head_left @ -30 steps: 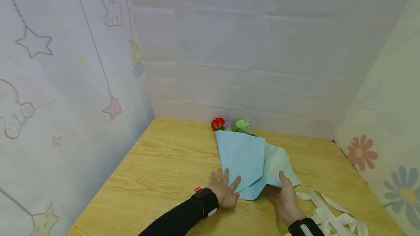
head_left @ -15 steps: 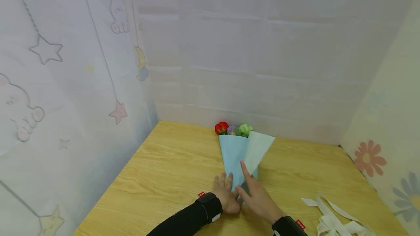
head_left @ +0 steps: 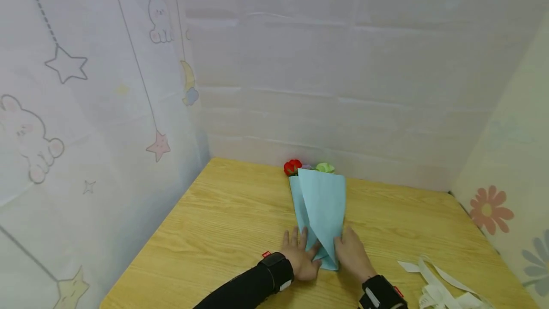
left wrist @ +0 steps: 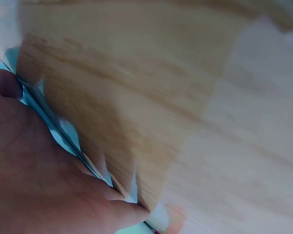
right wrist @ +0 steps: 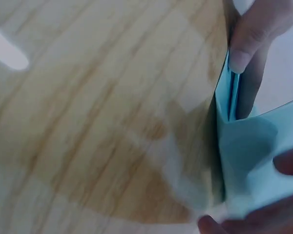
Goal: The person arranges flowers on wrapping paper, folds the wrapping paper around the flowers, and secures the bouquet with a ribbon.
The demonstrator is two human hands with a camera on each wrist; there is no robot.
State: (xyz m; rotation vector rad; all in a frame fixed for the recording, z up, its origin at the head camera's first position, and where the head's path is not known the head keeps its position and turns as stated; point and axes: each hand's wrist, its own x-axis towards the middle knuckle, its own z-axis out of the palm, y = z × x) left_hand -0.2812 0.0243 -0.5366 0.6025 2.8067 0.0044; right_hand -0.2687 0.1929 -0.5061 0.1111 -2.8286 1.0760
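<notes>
A light-blue sheet of wrapping paper [head_left: 323, 199] lies folded into a cone on the table, its right flap over the front. A red rose [head_left: 292, 167], a pale green flower [head_left: 325, 168] and a bit of purple stick out at its far end. My left hand [head_left: 299, 259] presses the lower left of the paper with its fingers spread. At the lower right edge my right hand [head_left: 352, 254] pinches the paper, thumb on top; in the right wrist view the paper shows between thumb and fingers. The stems are hidden inside.
A loose heap of white ribbon [head_left: 437, 283] lies on the wooden table [head_left: 206, 232] near its front right. A pale fabric backdrop [head_left: 274, 85] rises right behind the flowers, and printed cloth stands on both sides.
My right hand has brought the paper's right flap across the front, then moved back to its right edge. The left hand stays pressed on the lower left of the paper.
</notes>
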